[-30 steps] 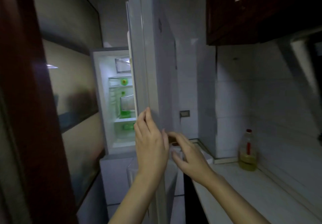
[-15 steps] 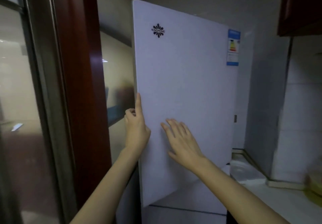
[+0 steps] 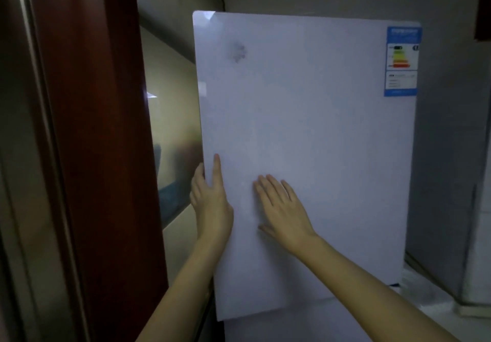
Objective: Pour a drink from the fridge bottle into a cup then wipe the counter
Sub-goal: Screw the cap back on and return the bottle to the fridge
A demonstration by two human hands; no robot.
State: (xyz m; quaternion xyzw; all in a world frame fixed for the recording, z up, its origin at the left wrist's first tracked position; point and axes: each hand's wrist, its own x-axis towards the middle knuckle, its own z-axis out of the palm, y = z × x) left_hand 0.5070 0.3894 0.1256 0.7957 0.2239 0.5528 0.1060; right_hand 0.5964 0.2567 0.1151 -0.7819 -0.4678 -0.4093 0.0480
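Two hands meet the white fridge door (image 3: 305, 129); the left hand (image 3: 210, 203) grips its free edge, one digit lying straight up the front face while the other fingers (image 3: 198, 179) curl round behind the edge; the right hand (image 3: 281, 208) lies flat with its fingers spread and released, pressing the panel just beside the left. As I judge it, the curled left fingers sit where the door meets the cabinet, so a firm push from the right palm could pinch them; a hard swing could also jolt whatever stands inside. The door looks plain, smooth and white; a blurred dark logo (image 3: 237, 52) sits well above the left fingertips, and a blue energy label (image 3: 402, 61) far up and across from the right fingertips; a dark red door frame (image 3: 106, 155) stands beyond the left knuckles. Neither bottle nor cup shows; the bottle presumably sits behind this panel.
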